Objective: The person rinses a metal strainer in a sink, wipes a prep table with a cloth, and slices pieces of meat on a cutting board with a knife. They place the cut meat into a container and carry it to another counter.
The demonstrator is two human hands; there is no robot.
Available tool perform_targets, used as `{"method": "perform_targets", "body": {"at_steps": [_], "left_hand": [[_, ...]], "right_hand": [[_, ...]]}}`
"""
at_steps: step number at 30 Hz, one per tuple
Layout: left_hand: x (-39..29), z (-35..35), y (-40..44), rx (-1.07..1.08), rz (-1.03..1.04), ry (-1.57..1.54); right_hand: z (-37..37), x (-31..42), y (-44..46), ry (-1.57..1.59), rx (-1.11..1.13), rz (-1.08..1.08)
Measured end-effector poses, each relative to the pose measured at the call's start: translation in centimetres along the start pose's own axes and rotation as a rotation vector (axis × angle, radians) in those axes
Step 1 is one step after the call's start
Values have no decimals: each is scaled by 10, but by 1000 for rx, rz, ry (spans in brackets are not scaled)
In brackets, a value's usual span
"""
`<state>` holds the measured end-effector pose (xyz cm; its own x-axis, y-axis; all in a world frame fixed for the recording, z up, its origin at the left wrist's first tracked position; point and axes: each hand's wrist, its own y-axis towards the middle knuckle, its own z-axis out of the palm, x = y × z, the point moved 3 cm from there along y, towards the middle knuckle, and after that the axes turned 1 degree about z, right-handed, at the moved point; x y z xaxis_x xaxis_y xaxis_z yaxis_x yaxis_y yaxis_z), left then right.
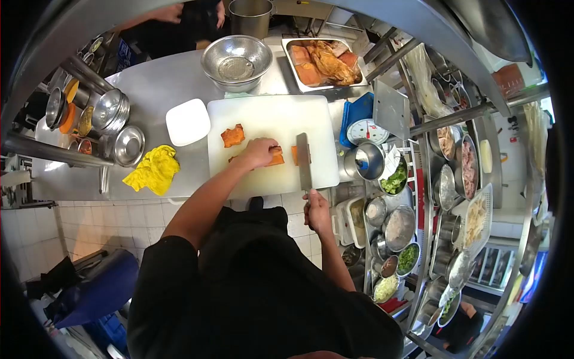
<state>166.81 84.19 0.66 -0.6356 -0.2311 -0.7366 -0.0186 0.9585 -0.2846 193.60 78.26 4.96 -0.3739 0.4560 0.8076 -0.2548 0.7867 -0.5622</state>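
A wide cleaver [304, 161] is held upright in the view by my right hand [317, 210], whose fingers wrap round its handle below the board's front edge. The blade lies over a small orange-brown piece [294, 154] on the white cutting board [269, 113]. My left hand [259, 152] rests with curled fingers on another browned piece [276, 157], left of the blade and apart from it. A separate browned piece [232, 136] lies further left on the board.
A white square plate [188, 122] and yellow cloth [153, 170] lie left. Behind stand a perforated bowl [236, 60] and a meat tray [308, 74]. A blue scale [359, 113] and ingredient bowls [399, 227] stand right. Another person's hand [170, 13] shows top left.
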Motion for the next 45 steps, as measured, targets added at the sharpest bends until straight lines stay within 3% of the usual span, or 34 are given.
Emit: {"method": "perform_targets", "body": {"at_steps": [3, 6, 9, 16, 19, 25, 30, 41, 44, 45], "left_hand": [[4, -6, -19, -301, 160, 302], [2, -19, -44, -195, 135, 236], [5, -7, -54, -329, 381, 216], [-1, -1, -45, -246, 348, 179], [6, 4, -39, -245, 332, 150], [12, 13, -34, -272, 297, 109], [18, -2, -55, -367, 351, 88], [21, 1, -46, -238, 351, 73], [20, 1, -43, -280, 349, 115], [20, 5, -46, -287, 336, 142]], "right_hand": [[15, 7, 11, -123, 52, 6], [35, 23, 22, -283, 43, -109], [52, 32, 25, -254, 88, -74], [63, 33, 25, -543, -6, -184], [57, 29, 13, -604, -21, -135], [95, 46, 85, -634, -41, -333], [78, 52, 59, -505, -22, -176], [73, 42, -2, -617, -19, -120], [83, 16, 31, -697, -125, -436], [91, 15, 47, -691, -123, -424]]}}
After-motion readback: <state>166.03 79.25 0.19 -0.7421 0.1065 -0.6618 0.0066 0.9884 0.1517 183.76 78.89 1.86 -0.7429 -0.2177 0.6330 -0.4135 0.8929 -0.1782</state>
